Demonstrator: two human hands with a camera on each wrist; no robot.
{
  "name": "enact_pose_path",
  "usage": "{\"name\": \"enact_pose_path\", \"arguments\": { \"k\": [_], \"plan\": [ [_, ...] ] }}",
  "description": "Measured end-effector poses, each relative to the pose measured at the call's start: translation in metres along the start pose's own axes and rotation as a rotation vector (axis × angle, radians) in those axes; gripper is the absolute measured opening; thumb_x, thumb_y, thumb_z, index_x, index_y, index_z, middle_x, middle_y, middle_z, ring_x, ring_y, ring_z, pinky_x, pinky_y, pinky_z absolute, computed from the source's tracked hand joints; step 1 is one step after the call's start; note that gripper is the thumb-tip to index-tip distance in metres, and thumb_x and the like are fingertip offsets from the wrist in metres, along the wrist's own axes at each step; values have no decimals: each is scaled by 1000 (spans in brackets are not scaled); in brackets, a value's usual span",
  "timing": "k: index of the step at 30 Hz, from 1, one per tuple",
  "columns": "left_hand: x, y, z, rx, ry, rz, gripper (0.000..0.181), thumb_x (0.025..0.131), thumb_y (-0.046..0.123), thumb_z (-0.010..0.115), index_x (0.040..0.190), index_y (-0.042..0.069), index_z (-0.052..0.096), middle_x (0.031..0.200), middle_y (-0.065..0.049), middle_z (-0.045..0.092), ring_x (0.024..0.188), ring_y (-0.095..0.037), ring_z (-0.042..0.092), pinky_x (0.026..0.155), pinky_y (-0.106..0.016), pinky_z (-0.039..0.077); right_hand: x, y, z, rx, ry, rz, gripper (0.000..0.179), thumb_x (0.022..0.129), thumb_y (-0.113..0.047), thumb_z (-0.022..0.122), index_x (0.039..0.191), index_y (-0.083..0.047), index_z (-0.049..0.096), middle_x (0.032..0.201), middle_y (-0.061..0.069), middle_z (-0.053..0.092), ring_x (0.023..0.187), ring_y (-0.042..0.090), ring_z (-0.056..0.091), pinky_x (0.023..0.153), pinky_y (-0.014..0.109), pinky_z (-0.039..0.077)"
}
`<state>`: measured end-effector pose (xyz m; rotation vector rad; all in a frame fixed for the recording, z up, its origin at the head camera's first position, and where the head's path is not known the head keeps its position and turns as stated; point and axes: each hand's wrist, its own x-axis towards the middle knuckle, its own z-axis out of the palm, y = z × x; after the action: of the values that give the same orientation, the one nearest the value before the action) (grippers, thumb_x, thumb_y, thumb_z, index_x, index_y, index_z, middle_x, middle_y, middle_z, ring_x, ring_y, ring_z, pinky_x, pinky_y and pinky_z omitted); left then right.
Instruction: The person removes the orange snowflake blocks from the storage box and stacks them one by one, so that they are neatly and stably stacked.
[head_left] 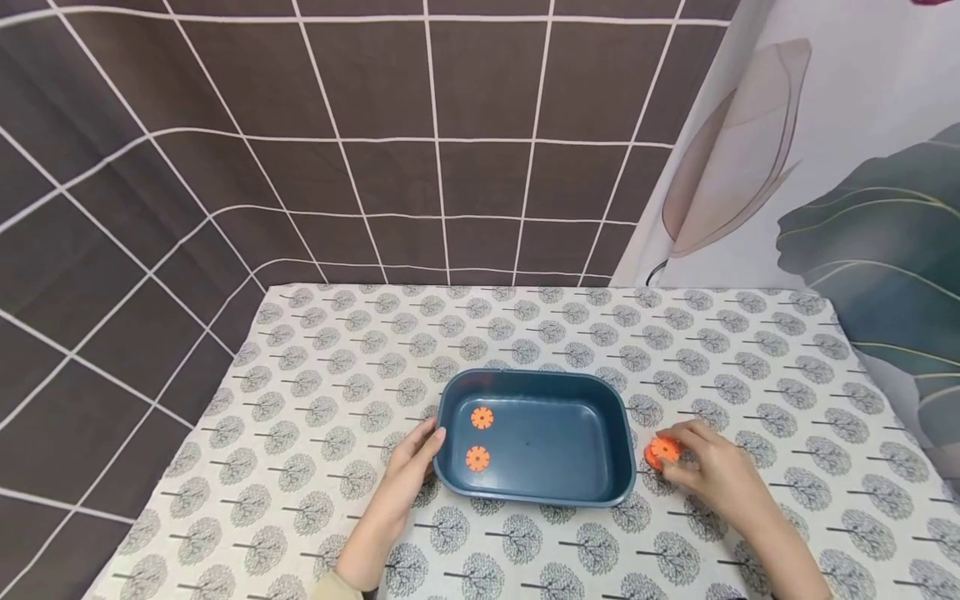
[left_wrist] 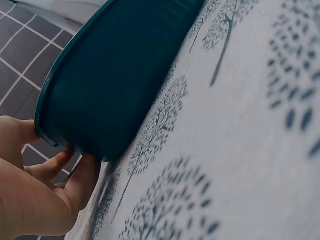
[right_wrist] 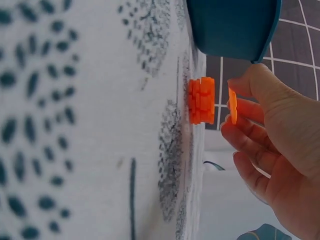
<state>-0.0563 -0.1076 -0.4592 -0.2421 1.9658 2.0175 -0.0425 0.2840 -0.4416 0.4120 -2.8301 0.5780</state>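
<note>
A dark blue plastic basin (head_left: 528, 446) stands on the table, with two orange notched discs (head_left: 482, 417) lying flat inside at its left end. My left hand (head_left: 408, 471) grips the basin's left side, thumb at the rim and fingers against the outer wall (left_wrist: 100, 90). To the right of the basin, my right hand (head_left: 716, 471) pinches one orange notched disc (right_wrist: 233, 105) between thumb and fingers. Just beneath that disc, a short stack of the same orange discs (right_wrist: 201, 101) sits on the cloth, with a narrow gap between in the right wrist view.
A white cloth with grey tree prints (head_left: 315, 408) covers the table. Behind and to the left hangs a dark curtain with white grid lines (head_left: 480, 175). At the right is a pale curtain with large leaf prints (head_left: 862, 208).
</note>
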Motion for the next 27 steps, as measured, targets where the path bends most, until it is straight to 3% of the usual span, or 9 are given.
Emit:
{"name": "enact_pose_path", "arguments": {
  "k": [7, 16, 27],
  "plan": [
    [-1, -1, 1, -10, 8, -3, 70, 92, 43, 54, 145, 5, 30, 149, -16, 31, 134, -31, 34, 112, -47, 26, 0, 0, 1, -9, -23, 6, 40, 66, -17, 81, 102, -6, 67, 99, 5, 65, 70, 19, 64, 64, 41, 56],
    [0, -2, 0, -5, 11, -4, 74, 89, 49, 55, 145, 7, 31, 149, -15, 32, 134, -31, 34, 112, -47, 26, -1, 1, 2, 19, -73, 16, 42, 65, -13, 80, 104, -4, 66, 102, 11, 65, 80, 28, 65, 70, 47, 56],
    [0, -1, 0, -27, 3, 2, 71, 91, 46, 55, 144, 5, 31, 149, -15, 32, 134, -31, 34, 113, -48, 24, -2, 2, 4, -12, -17, -51, 43, 62, -11, 80, 103, -3, 67, 100, 10, 65, 79, 25, 64, 68, 44, 57]
  ]
}}
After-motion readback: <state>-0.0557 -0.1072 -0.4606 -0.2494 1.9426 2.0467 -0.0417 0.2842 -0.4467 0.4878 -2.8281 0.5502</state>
